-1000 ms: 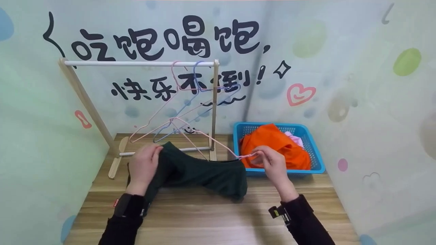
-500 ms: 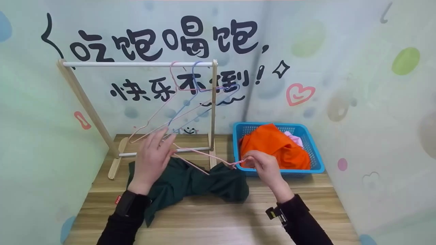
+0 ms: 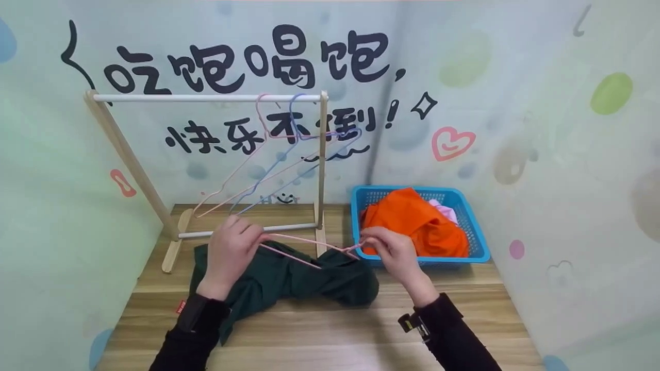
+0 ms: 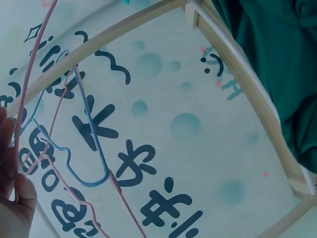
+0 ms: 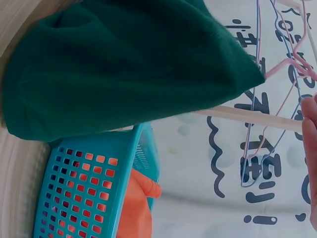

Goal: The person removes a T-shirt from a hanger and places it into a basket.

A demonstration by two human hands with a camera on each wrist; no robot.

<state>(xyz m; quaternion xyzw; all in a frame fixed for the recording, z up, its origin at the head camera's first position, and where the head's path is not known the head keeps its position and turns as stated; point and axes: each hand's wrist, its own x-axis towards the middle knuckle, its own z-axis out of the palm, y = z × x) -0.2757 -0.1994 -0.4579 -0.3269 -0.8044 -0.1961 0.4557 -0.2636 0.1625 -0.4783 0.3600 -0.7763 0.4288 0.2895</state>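
Observation:
My left hand pinches one end of a pink wire clothes hanger. The hanger's neck, by the hook, is held between the thumb and fingers of my right hand. Below both hands a dark green garment lies bunched on the wooden table, a red tag at its left edge. The hanger's far shoulder disappears into the cloth near the garment's right part. In the right wrist view, the green cloth rises to a point at the pink wire. The left wrist view has the fingers around the wire.
Behind the garment stands a wooden rack with a white top rail. A pink hanger and a blue hanger hang from it. A blue basket at right holds orange cloth and pink cloth.
My left hand let go of the green garment, moved up and right with fingers spread, then took the pink hanger's end. The garment sank to the table; the hanger tipped lower.

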